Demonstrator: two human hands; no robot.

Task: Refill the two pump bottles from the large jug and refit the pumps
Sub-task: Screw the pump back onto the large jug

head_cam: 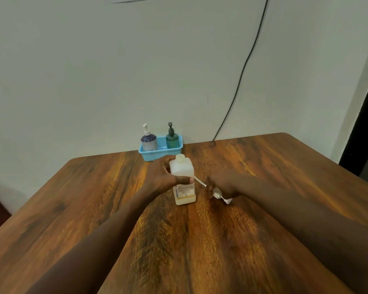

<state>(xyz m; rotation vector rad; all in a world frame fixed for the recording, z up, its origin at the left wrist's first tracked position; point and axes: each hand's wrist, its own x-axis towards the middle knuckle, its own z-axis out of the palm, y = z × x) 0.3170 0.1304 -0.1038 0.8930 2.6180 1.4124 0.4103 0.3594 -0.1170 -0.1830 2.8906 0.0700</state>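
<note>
The white bottle stands upright at the centre of the wooden counter, neck up, and the left hand grips it. At its 3 o'clock the right hand holds the pump, with the tube pointing to 10 o'clock. A blue basket stands at 12 o'clock by the wall.

Centre blocked: upright jug, pump just right of it, its tube reaching toward the jug. Far edge: basket against the wall, holding dark bottle and green bottle. Narrow gap basket-to-jug. Open: table flanks, near centre strip.
</note>
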